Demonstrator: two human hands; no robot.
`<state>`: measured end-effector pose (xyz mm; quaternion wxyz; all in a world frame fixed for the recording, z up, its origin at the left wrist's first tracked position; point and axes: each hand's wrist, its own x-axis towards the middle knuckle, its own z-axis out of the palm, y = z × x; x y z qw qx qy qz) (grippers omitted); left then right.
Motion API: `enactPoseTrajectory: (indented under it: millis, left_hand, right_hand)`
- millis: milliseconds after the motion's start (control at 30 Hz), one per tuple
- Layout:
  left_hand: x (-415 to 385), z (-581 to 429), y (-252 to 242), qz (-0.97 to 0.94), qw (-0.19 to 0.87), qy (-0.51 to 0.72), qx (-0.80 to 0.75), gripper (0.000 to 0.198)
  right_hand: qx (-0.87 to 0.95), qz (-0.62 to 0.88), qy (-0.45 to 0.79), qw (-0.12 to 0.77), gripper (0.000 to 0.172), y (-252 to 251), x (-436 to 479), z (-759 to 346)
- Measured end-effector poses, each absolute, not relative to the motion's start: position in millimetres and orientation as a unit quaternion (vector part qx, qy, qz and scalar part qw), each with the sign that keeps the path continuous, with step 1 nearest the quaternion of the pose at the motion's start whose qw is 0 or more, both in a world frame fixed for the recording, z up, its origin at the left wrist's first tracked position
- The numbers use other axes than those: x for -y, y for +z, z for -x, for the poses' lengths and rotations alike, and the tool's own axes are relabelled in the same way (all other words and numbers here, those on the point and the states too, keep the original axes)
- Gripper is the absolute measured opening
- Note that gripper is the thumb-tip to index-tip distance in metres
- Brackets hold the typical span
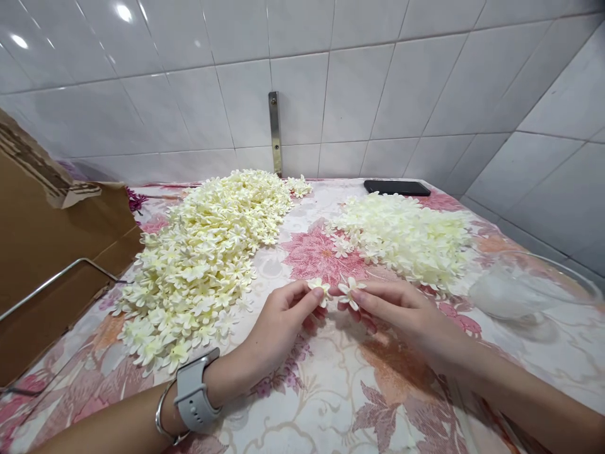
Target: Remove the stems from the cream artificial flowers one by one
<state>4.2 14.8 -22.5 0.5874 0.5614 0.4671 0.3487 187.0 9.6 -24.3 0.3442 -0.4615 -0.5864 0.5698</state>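
Observation:
Near the middle of the table my left hand (288, 315) pinches a small pale-yellow artificial flower (319, 291) between thumb and fingers. My right hand (392, 302) holds a whiter artificial flower (350, 292) the same way, a short gap from the first. Both hands hover just over the patterned cloth, and their lower fingers are partly hidden. To the left lies a large heap of pale-yellow flowers (208, 252). Beyond my right hand spreads a smaller heap of white flowers (406, 233).
A floral tablecloth (302, 403) covers the table. On the left stand a cardboard box (57, 252) and a bent metal rod (47, 284). A black phone (397, 187) lies at the back. A clear container with whitish contents (510, 293) sits right. A tiled wall (359, 88) closes the back.

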Motion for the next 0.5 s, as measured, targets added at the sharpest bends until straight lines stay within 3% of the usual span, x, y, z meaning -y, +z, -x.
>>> enactPoseTrajectory:
  millis: [167, 333, 500]
  left_hand:
    - [-16, -4, -25, -0.552, 0.584, 0.355, -0.478, 0.03]
    - [-16, -3, -26, -0.557, 0.577, 0.35, -0.484, 0.031]
    - [-16, -3, -26, -0.567, 0.567, 0.353, -0.482, 0.03]
  right_hand:
    - [0.365, 0.416, 0.733, 0.395, 0.01, -18, -11, -184]
    - [0.226, 0.409, 0.78, 0.416, 0.021, -14, -15, -183]
    - [0.281, 0.419, 0.754, 0.422, 0.01, -17, -13, -181]
